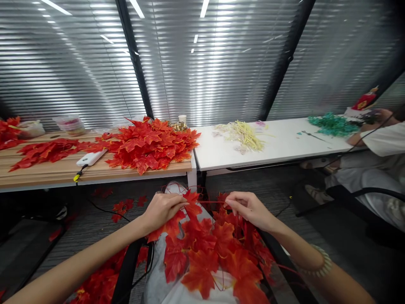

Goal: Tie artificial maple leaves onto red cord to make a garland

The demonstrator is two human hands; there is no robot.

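Observation:
Over my lap, my left hand [165, 207] is closed in a pinch at a red artificial maple leaf [192, 204]. A thin red cord [211, 202] runs nearly straight from that leaf to my right hand [248, 207], whose thumb and fingertips pinch it. The exact grip of the left fingertips is partly hidden. Below both hands, a garland of red maple leaves [202, 268] with orange edges spreads across my legs, loose cord trailing among the leaves.
Ahead, a wooden table [47, 171] bears a large leaf pile [152, 145] and a white power bank [91, 158]. The white table [218, 154] holds yellow strips [248, 136] and green material [333, 124]. A co-worker [384, 139] sits at right. Fallen leaves [122, 207] lie on the floor.

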